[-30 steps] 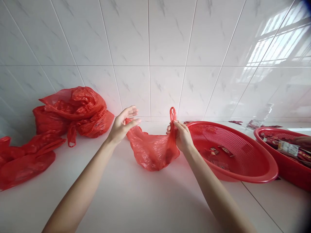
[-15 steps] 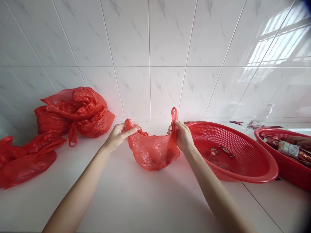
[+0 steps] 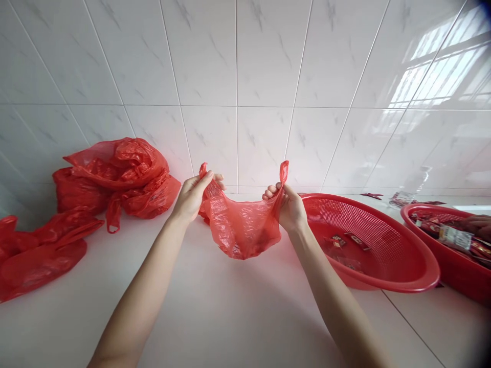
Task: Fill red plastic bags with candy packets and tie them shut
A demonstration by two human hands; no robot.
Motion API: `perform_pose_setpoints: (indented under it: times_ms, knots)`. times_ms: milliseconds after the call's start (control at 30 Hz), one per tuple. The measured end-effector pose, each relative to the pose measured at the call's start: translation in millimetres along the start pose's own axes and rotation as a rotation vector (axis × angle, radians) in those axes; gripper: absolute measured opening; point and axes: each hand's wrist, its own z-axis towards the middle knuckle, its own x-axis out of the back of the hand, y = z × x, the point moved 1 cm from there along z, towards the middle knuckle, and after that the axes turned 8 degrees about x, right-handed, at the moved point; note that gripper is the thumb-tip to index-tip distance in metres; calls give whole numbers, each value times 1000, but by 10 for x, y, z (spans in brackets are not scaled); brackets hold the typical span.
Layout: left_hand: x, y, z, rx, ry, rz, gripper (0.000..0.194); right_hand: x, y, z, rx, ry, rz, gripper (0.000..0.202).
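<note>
A thin red plastic bag [image 3: 245, 230] hangs between my two hands above the white countertop [image 3: 222, 317]. My left hand [image 3: 192, 197] pinches one upper corner, near its handle, between thumb and fingers. At the other corner my right hand [image 3: 289, 207] is closed on the bag, and a handle loop sticks up above the fist. The bag sags in the middle, and its top edge dips between the hands. Just right of my right hand stands a red plastic basket [image 3: 395, 245] with perforated walls and a few small packets [image 3: 358, 241] inside.
A heap of red plastic bags [image 3: 126, 179] leans by the tiled wall at left, with another red bag [image 3: 42, 255] nearer. At far right, another person's hand [image 3: 477, 224] reaches into a second red basket [image 3: 456, 276] of packets. A clear plastic container [image 3: 402, 199] lies behind.
Both hands have risen slightly and the bag has lifted with them. My left hand has shifted its hold, its thumb now higher along the bag's corner.
</note>
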Motion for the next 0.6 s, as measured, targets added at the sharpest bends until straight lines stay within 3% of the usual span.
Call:
perform_pose_setpoints:
  times_ms: [133, 267, 400, 600]
  knots:
    - [-113, -80, 35, 56, -62, -31, 38, -45, 28, 76, -50, 14, -90, 22]
    - [-211, -115, 37, 48, -115, -12, 37, -101, 52, 73, -10, -5, -281, 29]
    - [-274, -97, 6, -13, -187, 110, 42, -145, 84, 37, -23, 1, -455, 23]
    - [-353, -28, -97, -72, -309, 324, 47, -162, 101, -2, -77, -60, -523, 21]
